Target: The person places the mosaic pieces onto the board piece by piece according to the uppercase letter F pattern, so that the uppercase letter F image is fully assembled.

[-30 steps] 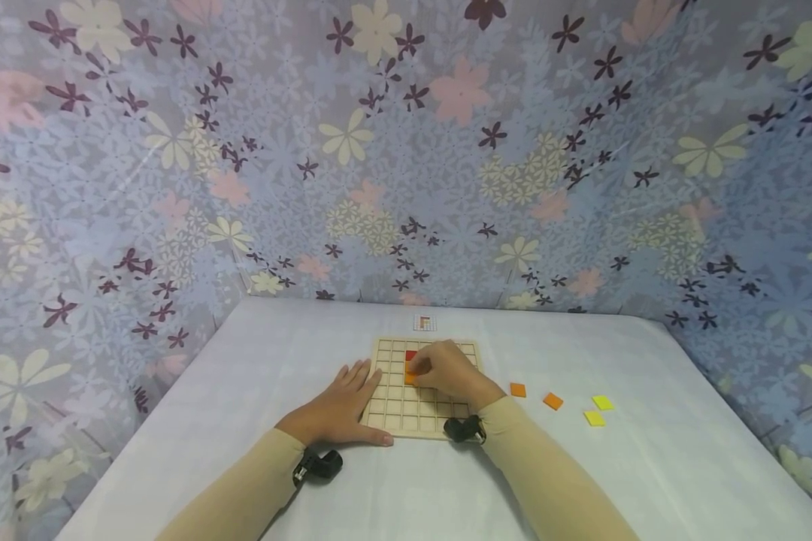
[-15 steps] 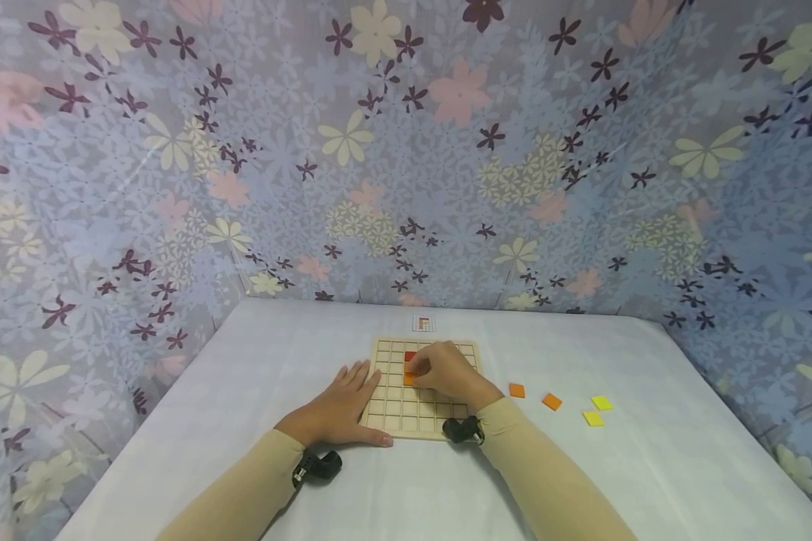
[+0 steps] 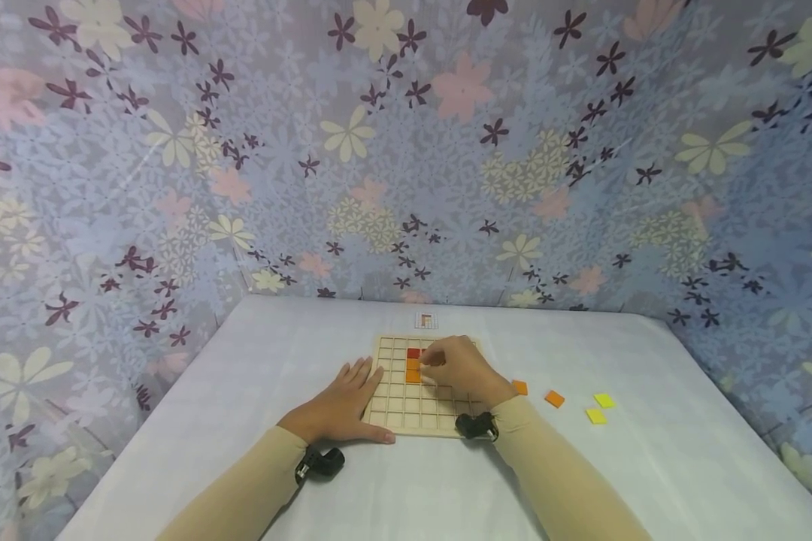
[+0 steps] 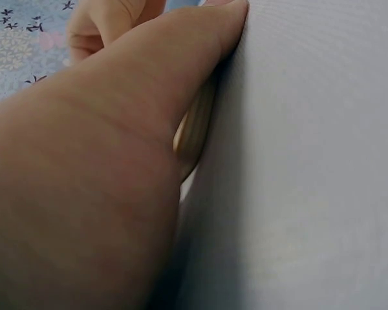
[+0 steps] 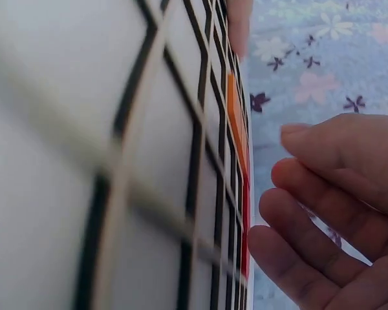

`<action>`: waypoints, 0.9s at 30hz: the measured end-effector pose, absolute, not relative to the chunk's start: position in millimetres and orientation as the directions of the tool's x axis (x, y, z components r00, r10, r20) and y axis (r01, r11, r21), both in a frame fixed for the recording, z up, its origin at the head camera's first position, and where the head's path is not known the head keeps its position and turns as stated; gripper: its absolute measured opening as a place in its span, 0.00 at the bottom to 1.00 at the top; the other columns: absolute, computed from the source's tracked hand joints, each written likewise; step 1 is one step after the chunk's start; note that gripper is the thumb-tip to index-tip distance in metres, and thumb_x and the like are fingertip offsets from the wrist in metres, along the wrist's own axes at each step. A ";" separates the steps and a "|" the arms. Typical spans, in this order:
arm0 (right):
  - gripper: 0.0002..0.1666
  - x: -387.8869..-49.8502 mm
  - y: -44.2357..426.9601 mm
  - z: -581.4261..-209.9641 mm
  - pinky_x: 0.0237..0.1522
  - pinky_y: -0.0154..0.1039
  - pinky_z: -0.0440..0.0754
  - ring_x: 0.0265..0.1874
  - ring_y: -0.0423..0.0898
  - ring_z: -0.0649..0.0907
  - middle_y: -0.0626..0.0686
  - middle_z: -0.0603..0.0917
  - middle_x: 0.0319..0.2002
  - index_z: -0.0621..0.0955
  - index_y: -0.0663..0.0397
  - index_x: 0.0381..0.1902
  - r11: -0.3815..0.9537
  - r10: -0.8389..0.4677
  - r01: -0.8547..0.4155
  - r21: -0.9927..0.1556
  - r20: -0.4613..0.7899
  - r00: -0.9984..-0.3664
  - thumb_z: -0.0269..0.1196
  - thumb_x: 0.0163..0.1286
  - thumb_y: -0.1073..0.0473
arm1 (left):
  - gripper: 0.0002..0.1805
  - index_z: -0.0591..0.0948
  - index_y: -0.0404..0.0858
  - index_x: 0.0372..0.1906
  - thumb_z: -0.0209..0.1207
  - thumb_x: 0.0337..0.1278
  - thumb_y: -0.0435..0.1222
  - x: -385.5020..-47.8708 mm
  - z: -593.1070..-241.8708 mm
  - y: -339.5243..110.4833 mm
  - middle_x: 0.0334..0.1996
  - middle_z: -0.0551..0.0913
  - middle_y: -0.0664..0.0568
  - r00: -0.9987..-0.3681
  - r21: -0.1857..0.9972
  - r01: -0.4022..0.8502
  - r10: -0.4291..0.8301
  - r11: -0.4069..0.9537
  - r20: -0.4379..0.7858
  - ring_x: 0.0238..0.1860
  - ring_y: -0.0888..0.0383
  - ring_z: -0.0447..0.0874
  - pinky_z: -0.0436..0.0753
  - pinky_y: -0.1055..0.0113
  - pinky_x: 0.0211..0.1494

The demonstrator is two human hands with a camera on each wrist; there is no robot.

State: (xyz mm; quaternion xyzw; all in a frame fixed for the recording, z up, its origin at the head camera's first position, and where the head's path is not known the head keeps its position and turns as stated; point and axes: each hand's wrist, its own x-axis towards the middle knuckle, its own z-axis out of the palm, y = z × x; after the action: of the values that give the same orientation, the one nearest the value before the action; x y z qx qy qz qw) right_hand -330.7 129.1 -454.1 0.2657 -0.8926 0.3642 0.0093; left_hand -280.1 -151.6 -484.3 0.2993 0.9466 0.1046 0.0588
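A wooden grid board lies on the table. My left hand rests flat at its left edge, fingers spread and the thumb along the near corner. In the grid sit a red tile and, in line below it, two orange tiles. More red shows beside the first red tile, partly covered by my right hand. That hand hovers just right of the orange tiles. In the right wrist view its fingers are loosely bent, with nothing between them and the thumb, apart from the board.
Right of the board lie two loose orange tiles and two yellow tiles. A small printed card with a coloured grid pattern lies behind the board. A flowered curtain hangs beyond the white table.
My right hand has let go of the orange tile in the grid and moved slightly right, uncovering the orange tiles and a bit more red. The left hand has stayed in place.
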 end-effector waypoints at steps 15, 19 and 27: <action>0.16 -326.4 251.1 -458.8 0.41 0.49 0.86 0.38 0.46 0.86 0.49 0.89 0.43 0.89 0.57 0.53 0.705 -0.256 -0.285 -0.650 0.142 -0.956 0.73 0.72 0.55 | 0.75 0.50 0.34 0.86 0.53 0.45 0.84 -281.2 -481.5 -150.0 0.84 0.42 0.36 -0.815 0.234 0.554 0.577 0.799 -0.042 0.83 0.42 0.36 0.40 0.46 0.81; 0.18 -323.2 279.5 -467.0 0.48 0.52 0.86 0.43 0.49 0.87 0.51 0.89 0.45 0.89 0.59 0.53 0.721 -0.221 -0.240 -0.650 0.113 -0.969 0.74 0.70 0.55 | 0.75 0.50 0.34 0.85 0.54 0.45 0.84 -279.3 -481.5 -149.6 0.84 0.42 0.35 -0.815 0.249 0.551 0.577 0.797 -0.044 0.83 0.41 0.36 0.39 0.45 0.81; 0.22 -315.9 298.5 -471.8 0.51 0.53 0.85 0.47 0.52 0.86 0.52 0.88 0.48 0.89 0.57 0.53 0.739 -0.208 -0.198 -0.643 0.061 -0.976 0.79 0.64 0.54 | 0.75 0.49 0.34 0.85 0.53 0.47 0.84 -277.1 -481.5 -150.0 0.84 0.42 0.35 -0.814 0.237 0.556 0.580 0.797 -0.039 0.83 0.42 0.36 0.40 0.45 0.81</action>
State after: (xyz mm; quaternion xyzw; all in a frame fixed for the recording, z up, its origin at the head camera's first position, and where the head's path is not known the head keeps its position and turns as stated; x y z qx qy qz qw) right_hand -315.9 298.5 -471.8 0.1090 -0.9325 0.3441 -0.0074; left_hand -277.1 -150.0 -481.5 0.3000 0.9462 0.1079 0.0551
